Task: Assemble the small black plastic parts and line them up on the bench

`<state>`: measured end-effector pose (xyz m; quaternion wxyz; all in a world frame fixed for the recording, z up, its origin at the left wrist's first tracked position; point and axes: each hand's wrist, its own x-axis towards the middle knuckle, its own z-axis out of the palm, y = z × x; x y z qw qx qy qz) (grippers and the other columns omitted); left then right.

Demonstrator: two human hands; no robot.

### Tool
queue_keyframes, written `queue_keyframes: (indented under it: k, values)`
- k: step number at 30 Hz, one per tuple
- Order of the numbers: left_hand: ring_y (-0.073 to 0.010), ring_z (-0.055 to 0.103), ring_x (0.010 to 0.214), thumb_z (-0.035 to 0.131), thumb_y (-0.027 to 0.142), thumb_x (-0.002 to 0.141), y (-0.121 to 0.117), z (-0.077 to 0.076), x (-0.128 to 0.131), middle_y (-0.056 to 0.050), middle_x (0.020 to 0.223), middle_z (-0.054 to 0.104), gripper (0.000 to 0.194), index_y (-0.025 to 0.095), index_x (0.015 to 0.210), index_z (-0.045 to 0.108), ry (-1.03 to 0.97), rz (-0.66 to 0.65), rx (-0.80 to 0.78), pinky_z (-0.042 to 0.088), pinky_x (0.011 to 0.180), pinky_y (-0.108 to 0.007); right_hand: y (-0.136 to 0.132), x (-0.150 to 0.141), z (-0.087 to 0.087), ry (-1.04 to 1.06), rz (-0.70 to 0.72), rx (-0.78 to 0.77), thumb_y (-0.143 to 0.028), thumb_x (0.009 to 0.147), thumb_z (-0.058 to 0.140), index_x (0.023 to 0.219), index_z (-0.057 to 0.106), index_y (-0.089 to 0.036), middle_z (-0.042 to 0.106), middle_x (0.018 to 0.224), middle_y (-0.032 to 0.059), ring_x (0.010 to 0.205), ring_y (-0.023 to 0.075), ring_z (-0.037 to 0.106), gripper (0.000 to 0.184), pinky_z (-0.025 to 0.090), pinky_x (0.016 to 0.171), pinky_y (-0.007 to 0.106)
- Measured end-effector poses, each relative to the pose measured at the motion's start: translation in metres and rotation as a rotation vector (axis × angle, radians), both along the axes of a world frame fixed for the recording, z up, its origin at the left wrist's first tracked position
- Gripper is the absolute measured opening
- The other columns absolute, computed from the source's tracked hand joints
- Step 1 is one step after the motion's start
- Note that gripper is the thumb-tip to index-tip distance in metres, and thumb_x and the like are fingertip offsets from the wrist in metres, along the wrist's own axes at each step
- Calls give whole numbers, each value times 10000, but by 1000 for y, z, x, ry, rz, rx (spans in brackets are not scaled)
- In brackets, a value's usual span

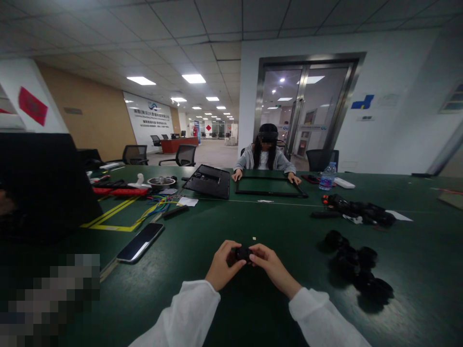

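Note:
Between my two hands is a small black rounded part (243,254), held just above the green table; its exact kind is too dark to make out. My left hand (223,267) pinches its left side with thumb and fingers. On the opposite side, my right hand (270,266) grips it the same way. A tiny pale square piece (254,238) lies on the table just beyond the fingers. To the right sits a cluster of several black, cup-like round parts (349,262).
A phone (141,243) lies left of my hands, near coloured wires (155,210) and a metal bowl (161,182). Across the table a person (265,152) holds a black rectangular frame (271,194), beside a black panel (210,182). A water bottle (327,177) and black parts (361,210) are at right.

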<state>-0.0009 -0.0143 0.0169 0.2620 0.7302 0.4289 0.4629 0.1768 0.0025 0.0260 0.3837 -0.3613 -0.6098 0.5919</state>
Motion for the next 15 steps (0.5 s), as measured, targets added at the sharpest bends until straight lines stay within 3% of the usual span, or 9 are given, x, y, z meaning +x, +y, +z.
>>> queue_keyframes:
  k: [5, 11, 15]
  values:
    - [-151, 536, 822, 535, 176, 733, 1, -4, 0, -61, 1083, 443, 371, 228, 1093, 463, -17, -39, -30, 476, 700, -287, 1, 0, 0, 21, -37, -37, -355, 708, 547, 874, 564, -195, 570, 900, 27, 781, 166, 545, 231, 427, 718, 331]
    - [-167, 540, 791, 548, 285, 733, 2, -1, 0, -36, 945, 557, 326, 219, 1050, 507, 35, 76, -58, 460, 694, -299, -4, -1, 8, 26, -37, -63, -374, 661, 594, 849, 575, -205, 580, 886, 24, 788, 175, 547, 253, 424, 723, 341]
    - [-150, 547, 709, 523, 316, 746, 1, 1, -1, -18, 855, 585, 273, 208, 997, 534, 61, 62, -106, 454, 636, -274, -4, -1, 9, 7, -18, -55, -370, 674, 581, 873, 570, -213, 578, 910, 24, 830, 186, 542, 254, 419, 749, 353]
